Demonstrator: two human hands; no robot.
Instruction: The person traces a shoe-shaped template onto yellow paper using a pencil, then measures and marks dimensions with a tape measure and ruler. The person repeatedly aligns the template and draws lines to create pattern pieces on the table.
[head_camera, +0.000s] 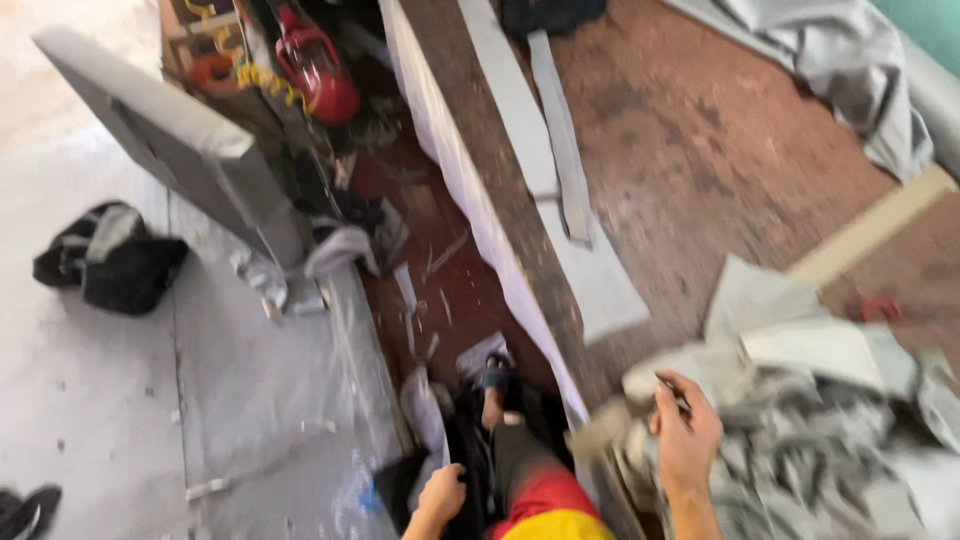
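The right hand (686, 432) rests on a heap of grey scraps (800, 440) at the surface (700, 150) edge, fingers pinching something small and dark, while the left hand (441, 493) hangs curled shut, empty, beside the leg.

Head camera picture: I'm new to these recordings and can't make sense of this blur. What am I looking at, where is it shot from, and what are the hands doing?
There is no machine here: a person wears one camera on the head, looking down at their own bare hands. The picture is blurred by motion. The right hand rests on a heap of grey fabric scraps on a brown work table and seems to pinch a small dark thing, too blurred to name. The left hand is low beside the leg, fingers curled; whether it holds anything cannot be told. Long grey strips lie on the table. A red tool and a dark bundle lie on the floor.
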